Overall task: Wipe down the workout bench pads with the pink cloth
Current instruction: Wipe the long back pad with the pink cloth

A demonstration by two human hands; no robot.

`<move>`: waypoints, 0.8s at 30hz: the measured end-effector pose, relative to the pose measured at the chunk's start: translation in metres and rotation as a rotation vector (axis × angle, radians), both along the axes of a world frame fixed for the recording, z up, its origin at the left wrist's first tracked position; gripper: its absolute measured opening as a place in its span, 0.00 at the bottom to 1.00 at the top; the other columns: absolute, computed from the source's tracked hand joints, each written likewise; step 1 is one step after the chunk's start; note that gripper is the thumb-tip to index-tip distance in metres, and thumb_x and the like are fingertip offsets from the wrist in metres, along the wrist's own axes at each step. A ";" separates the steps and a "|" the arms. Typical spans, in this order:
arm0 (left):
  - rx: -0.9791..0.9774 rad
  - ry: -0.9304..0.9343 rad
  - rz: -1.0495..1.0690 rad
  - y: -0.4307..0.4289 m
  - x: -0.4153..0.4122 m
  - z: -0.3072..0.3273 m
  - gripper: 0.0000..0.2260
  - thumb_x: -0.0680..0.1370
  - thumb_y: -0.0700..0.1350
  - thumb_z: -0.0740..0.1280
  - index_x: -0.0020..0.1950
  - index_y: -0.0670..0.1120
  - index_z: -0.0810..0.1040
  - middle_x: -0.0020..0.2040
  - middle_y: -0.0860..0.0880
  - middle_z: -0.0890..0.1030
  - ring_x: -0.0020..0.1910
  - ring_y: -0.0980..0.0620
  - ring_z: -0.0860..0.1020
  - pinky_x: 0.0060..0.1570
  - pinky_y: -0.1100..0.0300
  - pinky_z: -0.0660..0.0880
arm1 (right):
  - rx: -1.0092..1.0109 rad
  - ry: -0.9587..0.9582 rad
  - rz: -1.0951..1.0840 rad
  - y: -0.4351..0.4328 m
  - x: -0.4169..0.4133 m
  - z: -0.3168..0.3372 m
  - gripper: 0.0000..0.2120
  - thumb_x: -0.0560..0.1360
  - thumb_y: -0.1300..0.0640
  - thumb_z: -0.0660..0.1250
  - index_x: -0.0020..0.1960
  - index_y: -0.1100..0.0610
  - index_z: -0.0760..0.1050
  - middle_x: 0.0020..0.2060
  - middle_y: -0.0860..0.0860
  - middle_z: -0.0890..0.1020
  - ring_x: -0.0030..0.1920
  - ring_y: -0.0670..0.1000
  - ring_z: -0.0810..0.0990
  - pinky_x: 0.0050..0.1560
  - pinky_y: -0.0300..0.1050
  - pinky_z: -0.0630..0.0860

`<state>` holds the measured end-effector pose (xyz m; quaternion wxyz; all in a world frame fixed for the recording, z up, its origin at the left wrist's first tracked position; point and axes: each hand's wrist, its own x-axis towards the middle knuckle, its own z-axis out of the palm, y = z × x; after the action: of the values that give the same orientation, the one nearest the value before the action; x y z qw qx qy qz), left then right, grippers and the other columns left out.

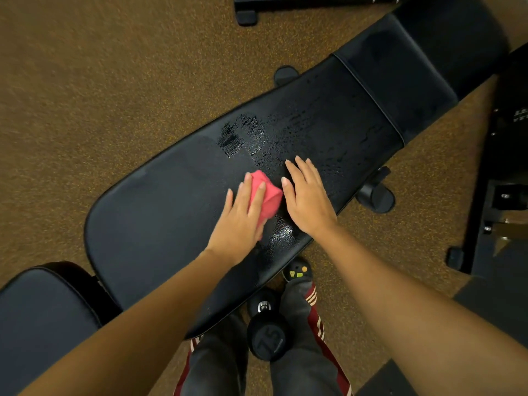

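Note:
The long black back pad of the workout bench runs diagonally across the view, with wet droplets in its middle. A folded pink cloth lies on the pad. My left hand presses flat on the cloth with straight fingers, covering its left part. My right hand rests flat on the pad just right of the cloth, fingers straight. A shorter black pad joins at the upper right, and another black pad sits at the lower left.
A black dumbbell marked 75 lies on the brown speckled floor under the bench's near edge, between my feet. Black machine frames stand at the right and top. A bench wheel sticks out at the right.

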<state>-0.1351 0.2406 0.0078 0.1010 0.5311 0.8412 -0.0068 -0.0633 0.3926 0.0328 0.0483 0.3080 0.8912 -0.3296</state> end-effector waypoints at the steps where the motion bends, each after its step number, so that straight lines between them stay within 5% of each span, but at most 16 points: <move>1: -0.012 0.004 0.033 0.002 -0.006 0.000 0.34 0.76 0.50 0.64 0.74 0.36 0.54 0.73 0.31 0.57 0.71 0.36 0.62 0.67 0.43 0.63 | 0.001 0.013 -0.016 0.000 0.001 0.000 0.22 0.82 0.53 0.52 0.73 0.60 0.61 0.74 0.57 0.59 0.76 0.56 0.51 0.76 0.50 0.50; 6: 0.006 -0.031 0.160 -0.001 0.018 0.003 0.32 0.76 0.47 0.65 0.73 0.33 0.56 0.71 0.28 0.60 0.69 0.33 0.64 0.66 0.42 0.63 | 0.010 0.016 -0.046 0.003 0.007 0.001 0.22 0.82 0.53 0.53 0.73 0.60 0.61 0.74 0.57 0.60 0.76 0.56 0.51 0.75 0.48 0.49; 15: 0.052 0.026 -0.164 -0.009 0.019 0.004 0.32 0.75 0.52 0.65 0.72 0.36 0.60 0.71 0.32 0.63 0.68 0.38 0.68 0.67 0.46 0.64 | 0.011 0.002 -0.056 -0.001 0.009 -0.001 0.21 0.82 0.53 0.52 0.73 0.60 0.62 0.74 0.57 0.59 0.76 0.55 0.50 0.75 0.48 0.50; 21: 0.023 -0.028 -0.003 0.020 0.020 0.006 0.32 0.76 0.49 0.65 0.73 0.35 0.55 0.71 0.30 0.61 0.68 0.34 0.66 0.66 0.44 0.64 | 0.077 0.032 -0.155 0.006 0.021 -0.003 0.20 0.82 0.56 0.52 0.72 0.61 0.63 0.74 0.59 0.60 0.76 0.57 0.51 0.76 0.51 0.50; 24: -0.006 -0.072 -0.092 0.007 0.047 0.003 0.34 0.75 0.49 0.65 0.73 0.36 0.51 0.72 0.31 0.60 0.69 0.34 0.65 0.67 0.44 0.63 | 0.142 -0.087 -0.134 0.013 0.028 -0.005 0.21 0.82 0.55 0.50 0.73 0.59 0.61 0.75 0.57 0.58 0.76 0.57 0.51 0.75 0.53 0.46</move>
<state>-0.0885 0.2478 0.0113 0.1325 0.5690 0.8116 0.0053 -0.0355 0.4053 0.0278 0.0428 0.3838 0.8867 -0.2542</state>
